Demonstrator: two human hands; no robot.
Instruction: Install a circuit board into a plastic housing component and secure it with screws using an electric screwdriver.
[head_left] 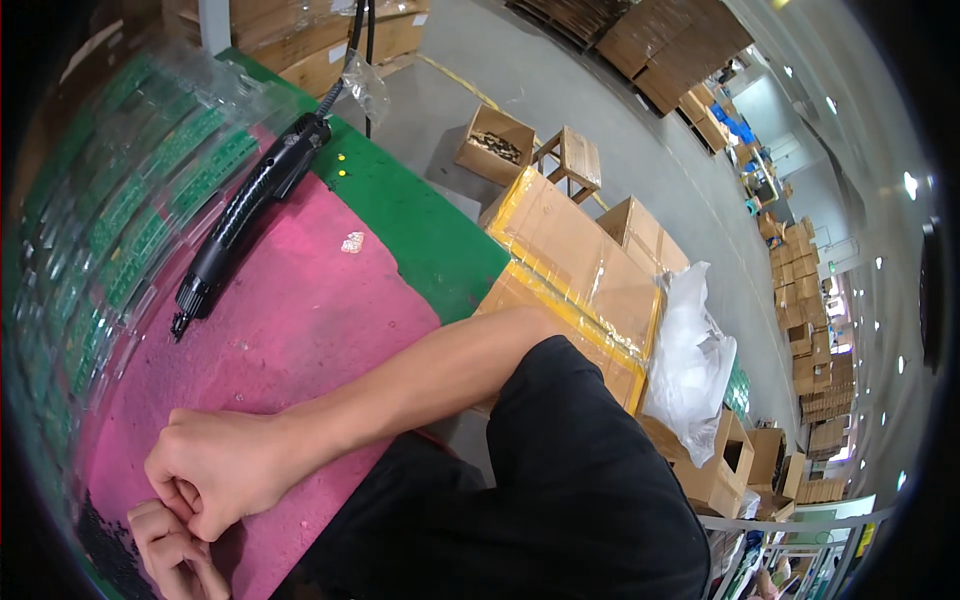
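Note:
My right hand is closed, thumb and fingers pinched together over the pink mat. My left hand meets it at the lower edge of the view, its fingers curled in against the right fingertips. Anything between them is hidden or too small to make out. Beyond the hands, a black electric screwdriver lies on the mat, its bit toward me and its cord running off the far end. A heap of small black pieces, perhaps screws, lies just left of my left hand.
Stacked clear plastic pieces with green parts line the left side. The green tabletop shows past the mat, with a small whitish scrap on the pink. Taped cardboard boxes, a white plastic bag and a wooden stool stand to the right.

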